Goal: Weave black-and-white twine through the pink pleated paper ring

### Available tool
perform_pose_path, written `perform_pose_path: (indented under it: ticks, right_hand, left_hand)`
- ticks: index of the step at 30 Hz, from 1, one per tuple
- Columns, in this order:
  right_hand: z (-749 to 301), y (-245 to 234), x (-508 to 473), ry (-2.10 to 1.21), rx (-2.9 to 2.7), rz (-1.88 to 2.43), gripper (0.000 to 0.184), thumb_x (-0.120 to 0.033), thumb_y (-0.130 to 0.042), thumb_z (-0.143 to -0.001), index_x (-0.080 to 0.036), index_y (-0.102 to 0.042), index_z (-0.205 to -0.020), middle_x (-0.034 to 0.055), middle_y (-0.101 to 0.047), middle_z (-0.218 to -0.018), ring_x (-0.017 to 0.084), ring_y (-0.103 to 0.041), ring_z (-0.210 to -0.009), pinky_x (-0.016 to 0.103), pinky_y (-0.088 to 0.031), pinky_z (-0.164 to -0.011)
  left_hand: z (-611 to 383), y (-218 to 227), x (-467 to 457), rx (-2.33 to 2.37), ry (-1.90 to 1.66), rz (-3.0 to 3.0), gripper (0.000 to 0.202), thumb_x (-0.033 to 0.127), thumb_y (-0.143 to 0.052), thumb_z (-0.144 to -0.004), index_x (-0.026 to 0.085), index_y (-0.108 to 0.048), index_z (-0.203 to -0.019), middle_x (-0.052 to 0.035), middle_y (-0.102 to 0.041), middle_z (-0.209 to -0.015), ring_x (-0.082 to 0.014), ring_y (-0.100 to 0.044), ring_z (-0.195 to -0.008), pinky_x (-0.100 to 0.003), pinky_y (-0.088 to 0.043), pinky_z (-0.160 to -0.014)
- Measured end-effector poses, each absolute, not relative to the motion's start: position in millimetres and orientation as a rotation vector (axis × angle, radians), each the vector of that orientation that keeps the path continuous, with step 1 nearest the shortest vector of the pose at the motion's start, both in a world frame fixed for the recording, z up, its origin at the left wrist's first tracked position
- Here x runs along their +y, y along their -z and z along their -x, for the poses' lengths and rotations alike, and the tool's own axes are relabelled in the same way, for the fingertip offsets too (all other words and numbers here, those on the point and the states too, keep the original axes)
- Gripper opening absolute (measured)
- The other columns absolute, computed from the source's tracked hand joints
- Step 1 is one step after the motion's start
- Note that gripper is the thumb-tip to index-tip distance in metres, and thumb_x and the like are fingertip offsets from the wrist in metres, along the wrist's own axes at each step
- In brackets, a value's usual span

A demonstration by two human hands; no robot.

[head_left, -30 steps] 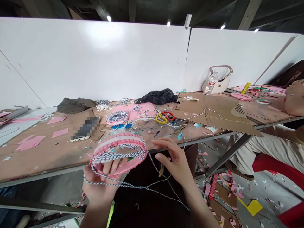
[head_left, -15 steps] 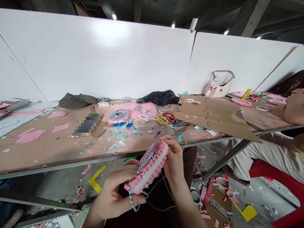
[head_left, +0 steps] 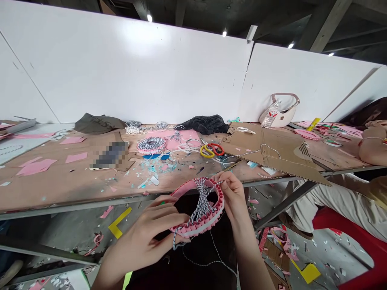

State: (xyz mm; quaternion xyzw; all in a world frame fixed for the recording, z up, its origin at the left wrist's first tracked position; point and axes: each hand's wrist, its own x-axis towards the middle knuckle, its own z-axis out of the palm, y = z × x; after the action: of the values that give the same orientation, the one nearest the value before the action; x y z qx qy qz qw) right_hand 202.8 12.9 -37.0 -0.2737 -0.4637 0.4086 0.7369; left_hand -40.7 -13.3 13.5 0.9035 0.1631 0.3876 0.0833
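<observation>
A round pink frame point(head_left: 196, 230) with a pleated rim and a white band is held over my lap. Black-and-white cord point(head_left: 201, 201) is strung across its opening, bunched at the middle and fanning towards the rim. My left hand point(head_left: 151, 229) is closed on the frame's near left side, thumb below and fingers on top. At the far right rim, my right hand point(head_left: 231, 193) pinches a strand of the cord between thumb and fingertips. A loose length of cord point(head_left: 208, 264) hangs below the frame over the dark clothing.
On the table point(head_left: 99, 195) lie a finished-looking cord-woven pink disc point(head_left: 151, 144), scissors point(head_left: 212, 150), pink paper point(head_left: 36, 166), a pixelated phone-like object point(head_left: 110, 155), a cap point(head_left: 98, 123) and cardboard point(head_left: 272, 153). A bag point(head_left: 286, 114) and bottle point(head_left: 271, 114) stand behind. Another person's arm point(head_left: 373, 143) rests at right.
The frame has turned from edge-on to show its open face and strung cord. My right hand has shifted slightly right and now pinches a strand; my left hand still grips the rim.
</observation>
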Motion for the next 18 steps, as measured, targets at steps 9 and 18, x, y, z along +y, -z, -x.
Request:
perform_pose_path:
  ticks: [9, 18]
  right_hand:
    - [-155, 22, -53, -0.704, -1.347, 0.849, 0.015, -0.025, -0.070, -0.090, -0.027, -0.075, -0.104, -0.0006, -0.076, -0.087, 0.017, -0.070, -0.078, 0.025, -0.054, -0.074]
    - [-165, 23, -46, -0.905, -1.326, 0.882, 0.006, -0.026, -0.070, -0.091, -0.024, -0.075, -0.088, -0.0015, -0.072, -0.074, 0.013, -0.068, -0.070, 0.021, -0.051, -0.070]
  left_hand:
    - [37, -3, -12, 0.796, -1.335, -2.368, 0.016, 0.015, -0.071, -0.085, 0.022, -0.069, -0.100, -0.0008, -0.077, -0.088, -0.0159, -0.073, -0.079, -0.019, -0.056, -0.073]
    - [42, 6, -4, 0.983, -1.385, -2.095, 0.017, 0.017, -0.071, -0.082, 0.020, -0.075, -0.099, 0.0029, -0.075, -0.070, -0.0134, -0.070, -0.064, -0.017, -0.054, -0.067]
